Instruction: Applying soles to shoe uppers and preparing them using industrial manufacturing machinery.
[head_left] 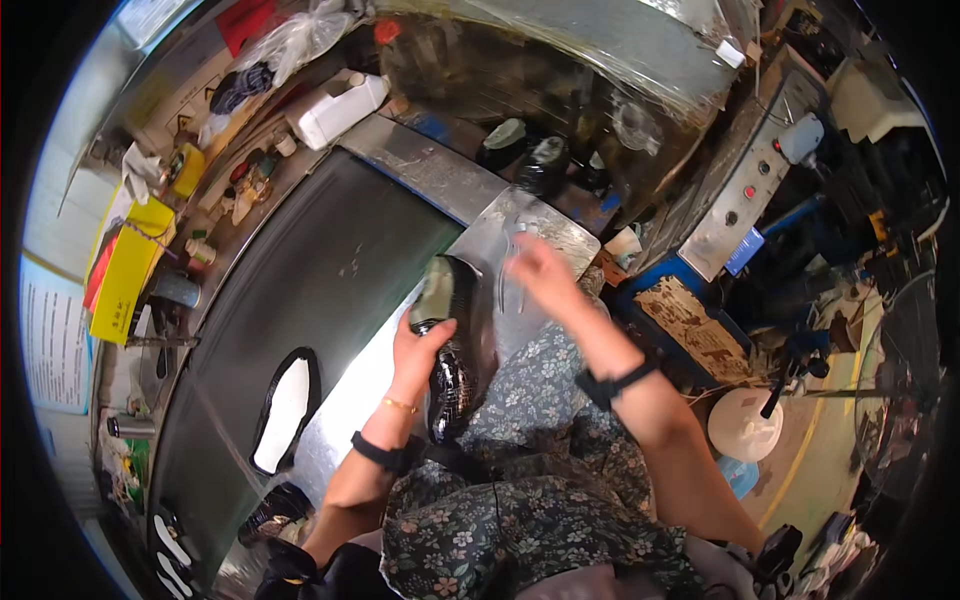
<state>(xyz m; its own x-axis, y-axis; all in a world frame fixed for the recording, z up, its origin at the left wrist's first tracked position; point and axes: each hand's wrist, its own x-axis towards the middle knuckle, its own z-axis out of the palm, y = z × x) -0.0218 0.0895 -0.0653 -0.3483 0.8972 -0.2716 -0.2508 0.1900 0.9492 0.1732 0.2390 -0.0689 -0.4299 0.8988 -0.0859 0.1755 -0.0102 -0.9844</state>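
A shiny black shoe upper (452,388) with a greenish last (434,292) inside it lies lengthwise in front of me. My left hand (412,350) is closed round its left side, thumb across the top. To the right, my right hand (542,272) is at a grey metal tool with two long handles, like pincers (505,290), on the metal plate (560,228). Its fingers are blurred, so whether they grip the tool cannot be told. A sole (284,415), white inside with a black rim, lies left of the shoe on the dark belt.
The dark conveyor belt (350,220) runs along my left. More shoes (543,165) stand beyond the plate, and another dark shoe (275,515) is at lower left. A white jug (340,110) and yellow box (130,270) line the far side. A control panel (745,195) rises at right.
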